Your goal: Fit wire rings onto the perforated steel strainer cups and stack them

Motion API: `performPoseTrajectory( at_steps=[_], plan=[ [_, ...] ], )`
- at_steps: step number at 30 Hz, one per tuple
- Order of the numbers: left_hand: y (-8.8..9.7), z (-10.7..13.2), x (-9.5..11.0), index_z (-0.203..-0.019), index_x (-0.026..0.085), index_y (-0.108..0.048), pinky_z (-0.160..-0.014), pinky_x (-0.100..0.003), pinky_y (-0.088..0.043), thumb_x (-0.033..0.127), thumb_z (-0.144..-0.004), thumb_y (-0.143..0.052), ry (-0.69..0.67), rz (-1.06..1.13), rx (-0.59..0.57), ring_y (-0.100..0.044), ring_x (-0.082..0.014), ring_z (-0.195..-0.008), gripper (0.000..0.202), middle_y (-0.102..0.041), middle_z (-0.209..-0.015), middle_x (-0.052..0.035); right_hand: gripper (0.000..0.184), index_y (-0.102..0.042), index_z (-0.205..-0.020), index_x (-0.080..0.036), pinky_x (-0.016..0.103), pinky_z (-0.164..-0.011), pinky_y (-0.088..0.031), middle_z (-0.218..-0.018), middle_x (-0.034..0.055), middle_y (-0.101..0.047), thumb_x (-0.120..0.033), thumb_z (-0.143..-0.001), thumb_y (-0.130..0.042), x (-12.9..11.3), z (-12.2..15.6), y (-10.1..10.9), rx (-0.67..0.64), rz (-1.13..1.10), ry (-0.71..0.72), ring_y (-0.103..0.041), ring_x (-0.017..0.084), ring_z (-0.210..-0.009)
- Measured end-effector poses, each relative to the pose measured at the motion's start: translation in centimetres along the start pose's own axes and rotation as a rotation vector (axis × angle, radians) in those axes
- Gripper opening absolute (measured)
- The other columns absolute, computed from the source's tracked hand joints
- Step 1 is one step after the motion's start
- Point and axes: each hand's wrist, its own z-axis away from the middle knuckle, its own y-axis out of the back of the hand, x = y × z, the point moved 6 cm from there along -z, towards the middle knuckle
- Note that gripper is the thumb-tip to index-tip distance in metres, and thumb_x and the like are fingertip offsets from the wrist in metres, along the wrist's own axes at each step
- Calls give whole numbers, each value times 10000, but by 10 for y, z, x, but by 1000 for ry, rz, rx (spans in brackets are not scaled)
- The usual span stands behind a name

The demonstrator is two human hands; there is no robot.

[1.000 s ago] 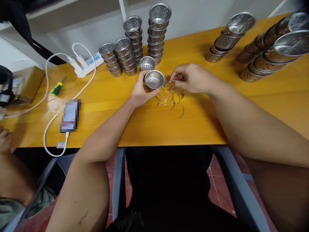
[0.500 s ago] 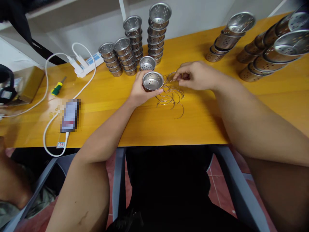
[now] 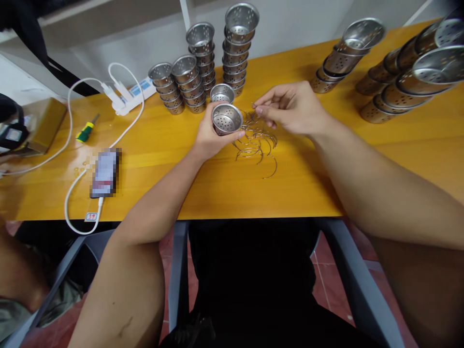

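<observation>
The left hand [image 3: 210, 137] grasps one perforated metal cup [image 3: 227, 119], its fingers curled around the far-left side and its thumb lying along the near side, with the open mouth facing up. To the right of these fingers, the right hand [image 3: 290, 108] hovers with thumb and forefinger brought together; whether a wire is pinched at their tips is too fine to tell. Below and between the two sets of fingers lies a tangle of curved wires [image 3: 250, 149], overlapping too closely for a sure count; a single curved wire [image 3: 276, 166] lies nearest the table's front edge. Just beyond the left fingers, one loose cup [image 3: 222, 92] stands partly hidden by the held one. Farther out, beyond and to the left of those fingers, are four stacks of cups [image 3: 192, 82]; beyond and to the right of the right fingers, three leaning stacks [image 3: 340, 63] are visible. Well to the left of the left fingers are one power strip [image 3: 135, 100] bearing two white plugs, one screwdriver [image 3: 85, 133] with a green-and-yellow handle, one phone [image 3: 105, 171] attached to a white cable, and, farthest, one box [image 3: 50, 123]. All rest on one wooden table [image 3: 152, 159].
</observation>
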Motion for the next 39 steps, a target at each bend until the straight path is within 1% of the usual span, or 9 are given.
performPoseTrajectory(
  at_steps=[3,5,9,13,15,21,27,34,39],
  plan=[
    [-8,1,-3,-1842,385,-469,-1507,-638,-639,798,-1060,-959,-66,32,-50,-740,-387,-1733,1011,-689,-1789,-123,744,-825,-1060,-384,536,-764,-618,-920,51,-810,-1033,-807,-1086,2,-1,0,69,1,1,-605,279,-789],
    [-13,1,-8,-1870,382,-413,-1473,-628,-659,883,-1102,-858,-110,49,-81,-763,-371,-1701,1020,-680,-1775,-123,731,-837,-1043,-405,566,-808,-668,-937,55,-842,-1065,-825,-1060,5,-3,-3,101,12,22,-653,303,-839],
    [-23,4,-10,-1932,335,-279,-1504,-665,-594,981,-1129,-751,-259,72,-155,-737,-379,-1703,1133,-657,-1770,-156,744,-862,-977,-373,578,-879,-732,-1011,90,-896,-1075,-838,-1067,7,-6,-10,139,-18,219,-741,319,-908],
    [-22,8,-2,-1894,325,-333,-1490,-651,-595,981,-1105,-795,-326,105,-166,-751,-369,-1653,1125,-679,-1737,-154,611,-868,-980,-344,537,-808,-760,-962,74,-871,-872,-908,-1166,11,-5,-16,121,-11,277,-798,323,-889],
    [-23,10,4,-1884,323,-362,-1481,-650,-605,968,-1095,-819,-329,99,-181,-763,-369,-1635,1117,-691,-1729,-152,580,-859,-978,-337,514,-785,-750,-921,65,-848,-824,-932,-1172,11,-4,-19,127,22,285,-800,319,-871],
    [-23,14,11,-1887,308,-384,-1477,-661,-625,900,-1114,-844,-363,95,-193,-780,-376,-1637,1078,-694,-1742,-164,541,-825,-988,-330,490,-805,-712,-879,56,-818,-799,-1034,-1092,10,-2,-26,127,143,286,-739,286,-841],
    [-24,14,10,-1945,329,-302,-1562,-685,-517,923,-1080,-876,-394,59,-223,-702,-411,-1743,1196,-654,-1781,-154,550,-808,-969,-350,552,-794,-712,-875,60,-789,-842,-1043,-1044,4,3,-26,127,185,257,-754,326,-850],
    [-25,15,16,-1894,330,-347,-1467,-674,-602,937,-1012,-948,-368,38,-213,-789,-385,-1609,1227,-695,-1689,-133,557,-786,-972,-356,556,-844,-720,-866,53,-780,-864,-1087,-984,0,5,-29,121,204,234,-726,307,-866],
    [-24,15,19,-1840,306,-442,-1439,-639,-620,924,-988,-980,-303,58,-180,-810,-368,-1556,1182,-747,-1647,-138,490,-791,-1014,-332,533,-798,-713,-869,51,-740,-753,-1051,-1040,7,1,-36,162,152,211,-715,300,-821]
  ],
)
